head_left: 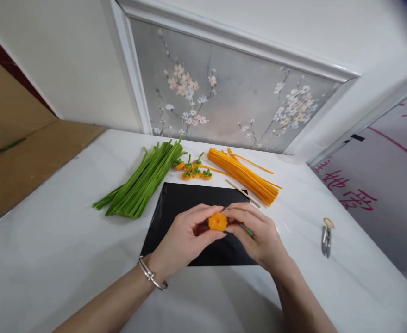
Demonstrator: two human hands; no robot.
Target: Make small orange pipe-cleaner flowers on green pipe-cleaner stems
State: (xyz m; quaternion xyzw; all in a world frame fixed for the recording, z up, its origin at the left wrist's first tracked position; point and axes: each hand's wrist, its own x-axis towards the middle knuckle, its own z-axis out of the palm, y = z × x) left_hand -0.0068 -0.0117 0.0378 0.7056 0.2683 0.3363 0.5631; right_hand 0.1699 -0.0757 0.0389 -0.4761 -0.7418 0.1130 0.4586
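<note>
Between my two hands is a small orange pipe-cleaner pumpkin (218, 222), its ribbed round side facing me. My left hand (189, 229) pinches it from the left with thumb and fingers. From the right, the fingertips of my right hand (255, 226) press on it too. A short green piece (247, 229) pokes out by my right fingers; what it joins is hidden. Both hands are above a black mat (168, 208). Beyond the mat sit several finished orange pumpkins (196, 172) with green tops and stems.
A bundle of green pipe cleaners (140, 182) lies at the left, and a bundle of orange pipe cleaners (245, 175) at the right. Near the mat's far right corner rests a thin wooden stick (243, 193). Small thread snips (326, 238) lie on the white table (67, 231), far right.
</note>
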